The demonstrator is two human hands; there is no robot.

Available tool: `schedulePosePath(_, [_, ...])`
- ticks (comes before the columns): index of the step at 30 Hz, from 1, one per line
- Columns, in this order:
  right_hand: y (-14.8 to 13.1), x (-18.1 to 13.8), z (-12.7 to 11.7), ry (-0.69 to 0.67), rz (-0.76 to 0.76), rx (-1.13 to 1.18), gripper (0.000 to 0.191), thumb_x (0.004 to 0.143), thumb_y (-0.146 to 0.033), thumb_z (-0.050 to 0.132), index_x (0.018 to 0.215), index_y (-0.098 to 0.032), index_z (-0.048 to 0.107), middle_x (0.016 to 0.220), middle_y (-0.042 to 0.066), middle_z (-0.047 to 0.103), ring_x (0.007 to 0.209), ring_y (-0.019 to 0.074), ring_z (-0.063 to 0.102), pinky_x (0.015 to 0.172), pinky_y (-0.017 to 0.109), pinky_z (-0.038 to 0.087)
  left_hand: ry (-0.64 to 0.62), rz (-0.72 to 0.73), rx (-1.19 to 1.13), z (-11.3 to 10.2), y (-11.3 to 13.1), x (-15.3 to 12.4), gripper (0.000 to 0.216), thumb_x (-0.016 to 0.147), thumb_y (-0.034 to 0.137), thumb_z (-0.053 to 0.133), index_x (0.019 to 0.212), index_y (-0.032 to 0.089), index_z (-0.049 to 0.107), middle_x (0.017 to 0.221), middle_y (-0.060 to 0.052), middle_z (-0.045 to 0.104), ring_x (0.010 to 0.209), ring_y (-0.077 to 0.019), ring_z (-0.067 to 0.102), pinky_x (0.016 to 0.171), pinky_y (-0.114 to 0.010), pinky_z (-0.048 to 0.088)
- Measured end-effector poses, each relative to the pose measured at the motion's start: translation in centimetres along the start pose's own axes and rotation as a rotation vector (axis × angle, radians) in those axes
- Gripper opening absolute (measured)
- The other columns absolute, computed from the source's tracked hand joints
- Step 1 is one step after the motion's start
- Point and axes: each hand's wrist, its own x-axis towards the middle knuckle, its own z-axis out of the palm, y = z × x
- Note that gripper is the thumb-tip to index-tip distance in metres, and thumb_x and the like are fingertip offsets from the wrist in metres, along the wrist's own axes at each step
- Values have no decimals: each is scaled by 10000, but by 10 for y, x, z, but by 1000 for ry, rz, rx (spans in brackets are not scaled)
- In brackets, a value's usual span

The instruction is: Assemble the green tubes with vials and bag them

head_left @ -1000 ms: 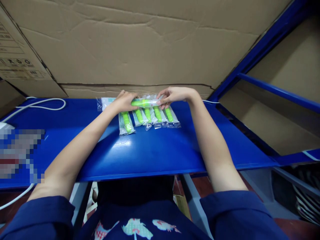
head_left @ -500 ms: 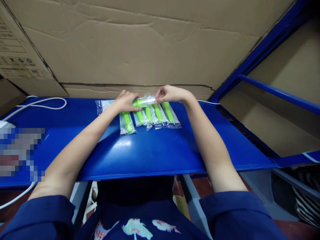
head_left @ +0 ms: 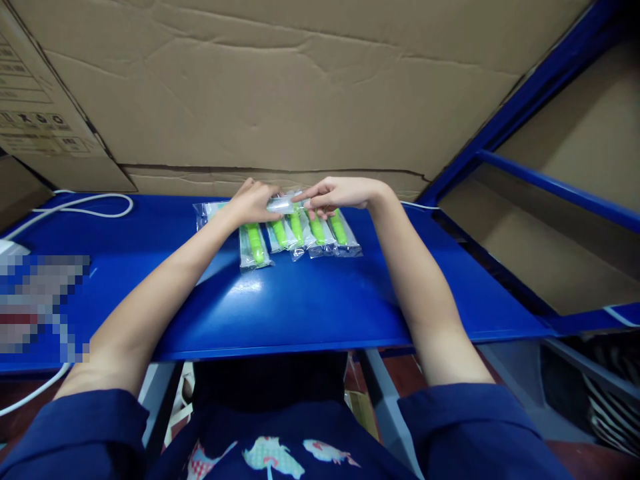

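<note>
Several bright green, ribbed, stick-like items in clear plastic bags lie side by side on the blue table; the leftmost bagged green item sits nearest the front. Above the row, a clear plastic packet is held crosswise between the thumb and fingers of my left hand. A green item showed inside this packet a moment earlier; now its surface looks mostly whitish from glare. My right hand is at the packet's right end, fingers stretched apart, the index fingertip touching or very close to it. What the bags contain exactly is unclear.
The blue table ends at a tall cardboard wall. A white cable loops at the left, near a blurred-out patch. On the right stands a blue metal frame with cardboard panels.
My right hand has let go of the packet's end and its fingers have spread out. The packet has turned, showing a whitish face instead of green. My left hand stays in place.
</note>
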Motion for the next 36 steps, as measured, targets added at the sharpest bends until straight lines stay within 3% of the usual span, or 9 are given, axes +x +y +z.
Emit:
schedulePosePath(8, [-1,-2,1,-79,78,47,423,920,-232,731,1342,-233,721,783,-13,761,514,49,565,571,154,522,-13,-4,13,-3,3,-2,514,831,390,640,1283,151,687,1112,-116,771,1124,-314,683,1082,-423,374])
schedulePosePath(14, [-6,-2,8,111,77,102,274,785,-109,821,1047,-185,805,625,-49,668,454,45,523,484,151,476,-8,-26,-8,-3,0,-2,531,823,414,673,1295,172,679,1133,-111,769,1134,-317,680,1094,-423,378])
schedulePosePath(19, [-8,0,6,156,51,122,111,869,-192,791,964,-162,741,626,-20,664,478,64,541,440,165,446,-11,-71,-8,2,-6,1,634,801,452,706,1364,172,625,1273,-130,727,1242,-343,629,1108,-434,374])
schedulePosePath(24, [-3,1,2,212,65,87,170,904,-275,774,847,-162,660,699,29,692,518,76,564,438,185,420,-42,-94,11,5,-11,2,662,776,462,732,1352,154,630,1359,-154,675,1307,-384,578,1135,-477,349])
schedulePosePath(31, [4,13,8,112,166,-59,379,820,-483,857,730,-183,643,657,34,678,511,99,604,427,193,426,39,-86,-41,0,-5,1,507,801,462,702,1211,164,689,1243,-146,698,1163,-348,639,1016,-423,452])
schedulePosePath(36, [9,20,14,69,110,7,426,820,-594,816,824,-196,661,651,18,682,540,105,632,448,178,434,104,-90,-199,-10,6,-1,421,814,442,685,1123,157,683,992,-90,733,974,-285,664,876,-364,500])
